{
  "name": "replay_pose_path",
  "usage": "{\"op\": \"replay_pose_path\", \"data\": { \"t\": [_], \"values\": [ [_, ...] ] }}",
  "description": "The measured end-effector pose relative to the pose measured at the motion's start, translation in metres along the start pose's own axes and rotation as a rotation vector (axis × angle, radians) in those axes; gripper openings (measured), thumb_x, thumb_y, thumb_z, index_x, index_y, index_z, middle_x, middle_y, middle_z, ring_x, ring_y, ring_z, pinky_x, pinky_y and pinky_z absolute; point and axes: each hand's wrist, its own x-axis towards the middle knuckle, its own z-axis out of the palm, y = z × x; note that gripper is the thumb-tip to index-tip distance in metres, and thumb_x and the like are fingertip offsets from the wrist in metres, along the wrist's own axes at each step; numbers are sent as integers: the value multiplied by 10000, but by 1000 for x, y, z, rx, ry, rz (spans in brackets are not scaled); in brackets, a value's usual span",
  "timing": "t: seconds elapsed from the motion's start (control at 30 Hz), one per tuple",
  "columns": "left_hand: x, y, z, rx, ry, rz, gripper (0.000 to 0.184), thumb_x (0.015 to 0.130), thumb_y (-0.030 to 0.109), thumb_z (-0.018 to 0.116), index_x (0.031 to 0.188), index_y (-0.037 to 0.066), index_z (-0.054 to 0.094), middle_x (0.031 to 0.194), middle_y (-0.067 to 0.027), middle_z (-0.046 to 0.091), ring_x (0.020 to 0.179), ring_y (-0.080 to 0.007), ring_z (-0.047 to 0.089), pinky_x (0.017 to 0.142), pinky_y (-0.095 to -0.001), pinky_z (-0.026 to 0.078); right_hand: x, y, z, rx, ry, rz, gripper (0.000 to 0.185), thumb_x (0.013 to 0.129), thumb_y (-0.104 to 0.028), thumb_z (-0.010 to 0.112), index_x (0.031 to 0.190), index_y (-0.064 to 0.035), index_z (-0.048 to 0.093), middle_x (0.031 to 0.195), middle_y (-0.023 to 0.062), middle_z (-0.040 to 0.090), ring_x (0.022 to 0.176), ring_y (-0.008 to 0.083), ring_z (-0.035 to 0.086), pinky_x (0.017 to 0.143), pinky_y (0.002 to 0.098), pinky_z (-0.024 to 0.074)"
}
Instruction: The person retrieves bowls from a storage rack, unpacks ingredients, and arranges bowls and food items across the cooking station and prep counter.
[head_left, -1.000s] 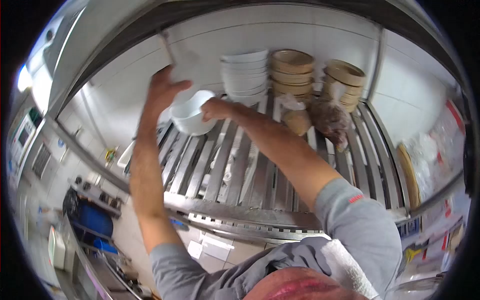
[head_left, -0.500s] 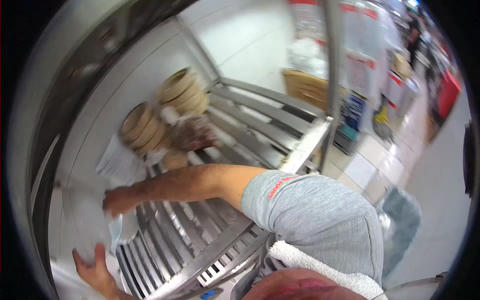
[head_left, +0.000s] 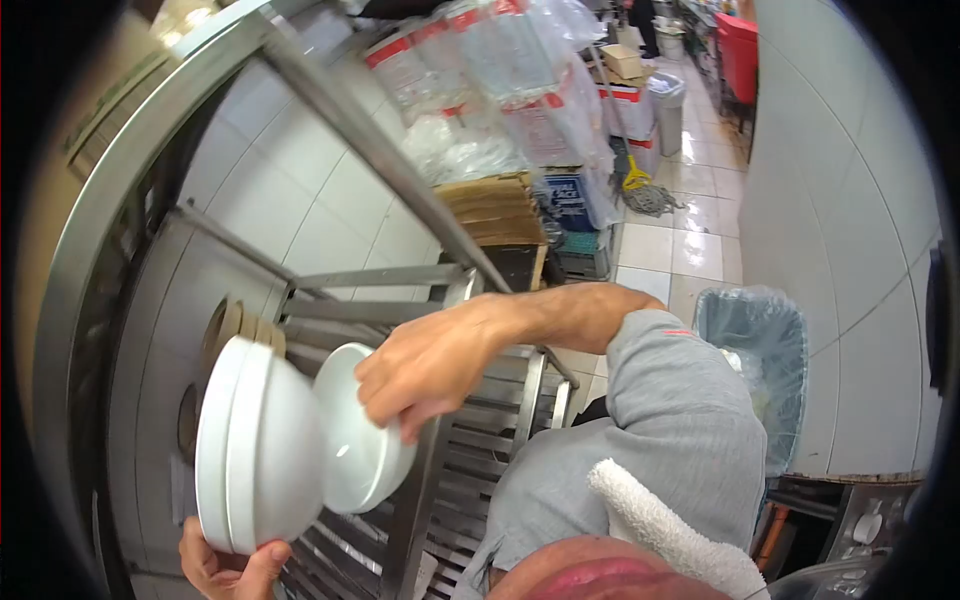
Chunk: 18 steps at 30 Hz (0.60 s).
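Two nested white bowls (head_left: 265,450), tilted on their side, are gripped at the lower rim by my left hand (head_left: 235,570), thumb on one side and fingers on the other. Just right of them, my right hand (head_left: 430,365) pinches the rim of another white bowl (head_left: 350,440), its inside facing me. Both sets of bowls are held over the slatted metal shelf (head_left: 470,440). Brown bowls (head_left: 240,325) show partly behind the white ones.
The rack's metal post (head_left: 380,150) slants across the view. Beyond it stand plastic-wrapped packages (head_left: 500,60), stacked cardboard (head_left: 490,215) and a mop (head_left: 645,190). A lined bin (head_left: 755,330) is at the right, beside a tiled wall (head_left: 850,200).
The view has swung right along the rack. The white bowls are now off the shelf and nearer to me, some in my left hand and one in my right hand.
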Motion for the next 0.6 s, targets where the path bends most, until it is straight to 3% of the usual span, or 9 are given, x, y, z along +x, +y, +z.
{"op": "replay_pose_path", "data": {
  "t": [0.23,0.27,0.3,0.4,0.43,0.5,0.53,0.57,0.6],
  "values": [
    [91,101,128,-229,-311,228,534,517,249,708,901,-66,513,753,-80,564,662,-122,512,616,-217,394,-156,-58,-102,-223,106,240,228,727,-222,630,757,-44,491,684,72,452,680,265,449,561,355,400],
    [110,114,148,-350,-440,341,442,555,140,717,887,-80,526,752,-124,589,674,-154,545,631,-250,430,-177,-64,-115,-264,135,266,221,724,-209,638,772,-43,500,681,71,452,665,263,446,555,350,396],
    [120,137,174,-320,-396,322,416,498,164,724,791,-56,527,667,-76,576,595,-117,519,559,-212,392,-198,-71,-130,-282,123,280,221,724,-209,638,772,-43,500,681,71,452,665,263,446,555,350,396],
    [161,195,240,-243,-498,508,368,568,131,740,817,-48,537,709,-52,564,643,-94,510,580,-216,400,-252,-82,-165,-409,236,417,216,706,-177,659,799,-34,526,701,71,489,675,258,465,571,347,403],
    [176,213,260,-193,-586,558,396,610,138,724,908,-43,536,772,-39,557,667,-76,515,567,-181,400,-268,-84,-177,-415,226,423,216,706,-177,659,799,-34,526,701,71,489,675,258,465,571,347,403],
    [202,248,303,-170,-656,642,363,617,107,727,899,-35,548,783,-40,560,693,-89,530,634,-214,423,-297,-87,-197,-517,254,572,219,702,-179,662,800,-32,532,694,71,494,681,259,472,580,350,410],
    [220,259,325,-106,-660,748,346,624,92,722,897,-35,551,768,-39,560,699,-95,530,653,-230,421,-311,-87,-206,-539,264,628,222,703,-188,660,802,-33,536,702,75,506,695,260,482,597,358,415],
    [233,268,353,-203,-618,907,300,635,150,691,791,-61,544,624,-126,546,608,-129,536,569,-286,424,-325,-87,-213,-548,256,643,222,703,-188,660,802,-33,536,702,75,506,695,260,482,597,358,415],
    [242,280,375,-223,-645,899,302,636,152,694,795,-61,550,635,-130,559,621,-129,547,575,-288,430,-339,-86,-218,-590,297,709,222,703,-192,660,798,-35,535,707,76,510,702,261,486,605,363,416]
  ]
}}
